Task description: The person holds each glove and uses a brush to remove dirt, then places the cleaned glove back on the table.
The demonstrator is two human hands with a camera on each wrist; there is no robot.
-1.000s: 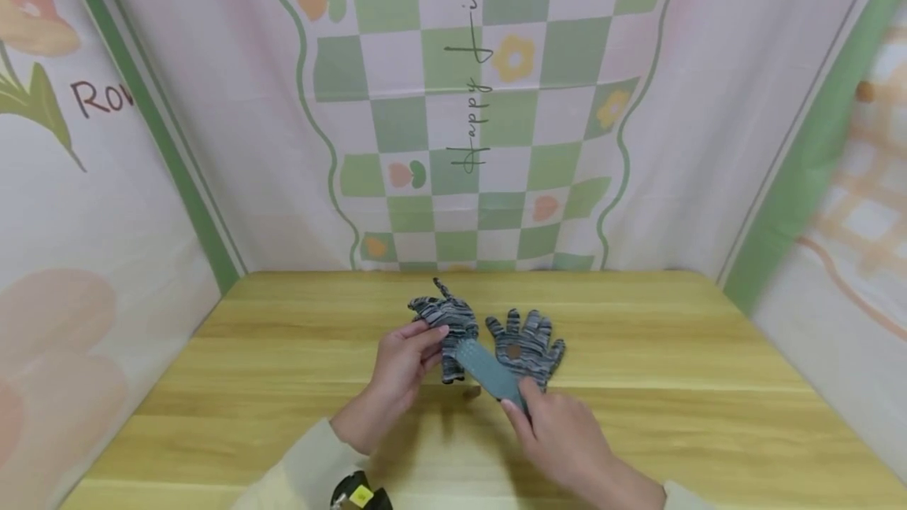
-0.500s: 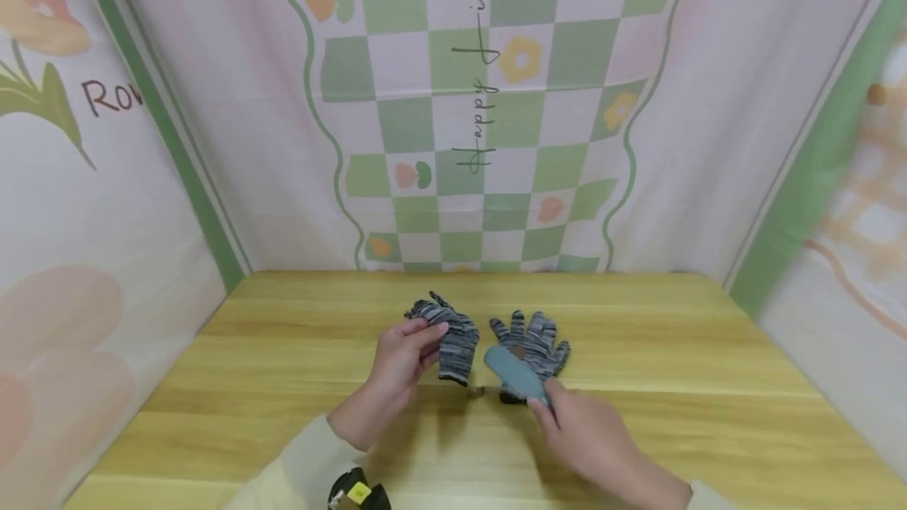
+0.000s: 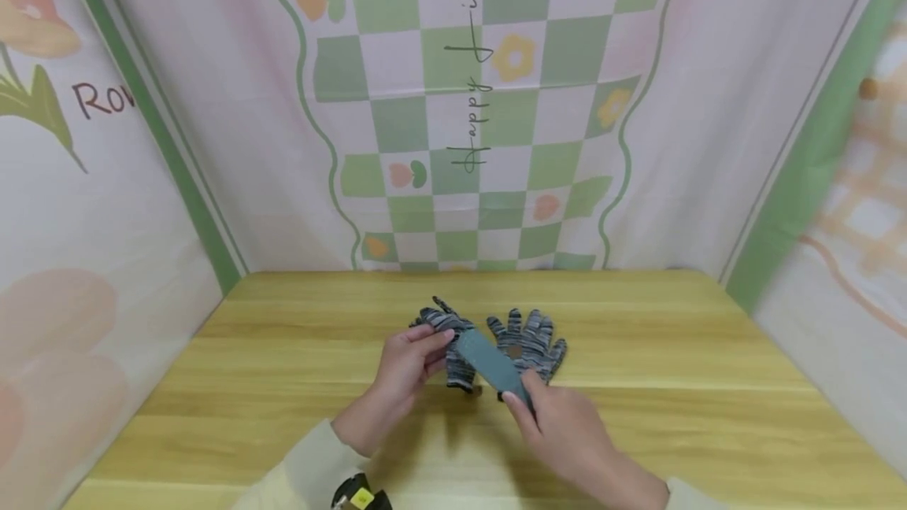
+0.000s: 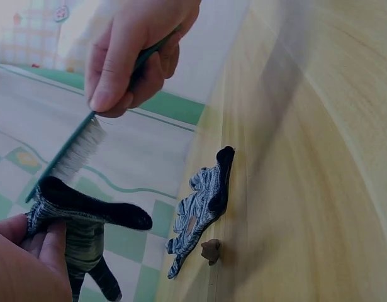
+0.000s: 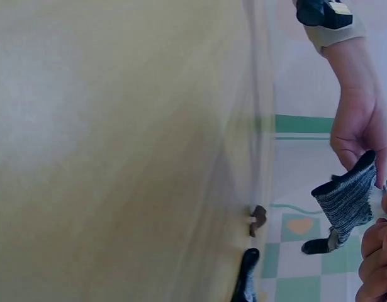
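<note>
My left hand [image 3: 400, 372] pinches a grey-and-black knit glove [image 3: 460, 376] by its side, holding it above the table. A teal-backed brush [image 3: 492, 360] with white bristles, seen in the left wrist view, is gripped by its handle in my right hand [image 3: 574, 431]. The brush head overlaps the held glove in the head view; in the right wrist view its bristles meet the glove's surface. A second matching glove [image 3: 546, 341] lies flat on the table with its fingers spread, a brown patch [image 3: 514, 352] on it, its cuff partly behind the brush.
A small brown lump [image 4: 210, 251] sits on the wooden table [image 3: 283, 384] near the lying glove's cuff. A black device with a yellow label [image 3: 363, 498] shows at the left wrist. Printed curtains [image 3: 453, 124] enclose the table's back and sides.
The brush moved right, off the held glove and over the lying one, then came back left onto the held glove. My left hand keeps its pinch; its glove tilts slightly differently.
</note>
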